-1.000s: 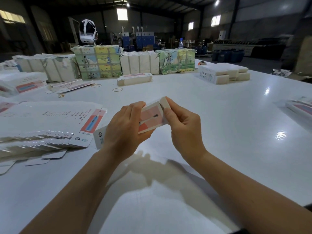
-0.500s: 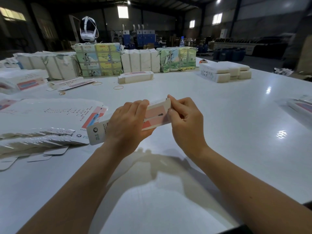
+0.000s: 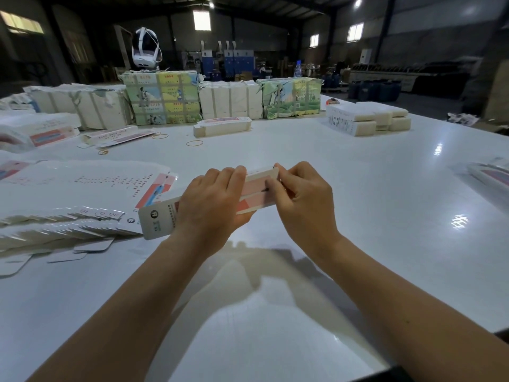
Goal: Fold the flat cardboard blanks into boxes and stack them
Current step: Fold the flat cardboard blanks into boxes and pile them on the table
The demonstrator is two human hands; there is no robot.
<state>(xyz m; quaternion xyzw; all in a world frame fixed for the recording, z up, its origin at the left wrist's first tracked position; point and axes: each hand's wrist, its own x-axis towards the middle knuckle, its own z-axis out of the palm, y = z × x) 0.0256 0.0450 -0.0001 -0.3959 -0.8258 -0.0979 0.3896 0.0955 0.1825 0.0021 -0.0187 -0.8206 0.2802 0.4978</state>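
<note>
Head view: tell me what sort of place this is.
Probably a packaging workshop inside a warehouse-like hall. Strapped bundles of printed card line the far side of a big white table, fanned flat blanks lie at left, and both hands fold one box.

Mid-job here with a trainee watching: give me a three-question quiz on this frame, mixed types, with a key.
1. True or false: both the left hand and right hand hold the pink-and-white box.
2. The fanned pile of flat blanks lies on which side of the hands? A) left B) right C) behind the wrapped bundles
3. Fill in: the loose yellow loops on the table, such as one past the hands, are rubber ____.

Key: 1 true; 2 A; 3 bands.
</note>
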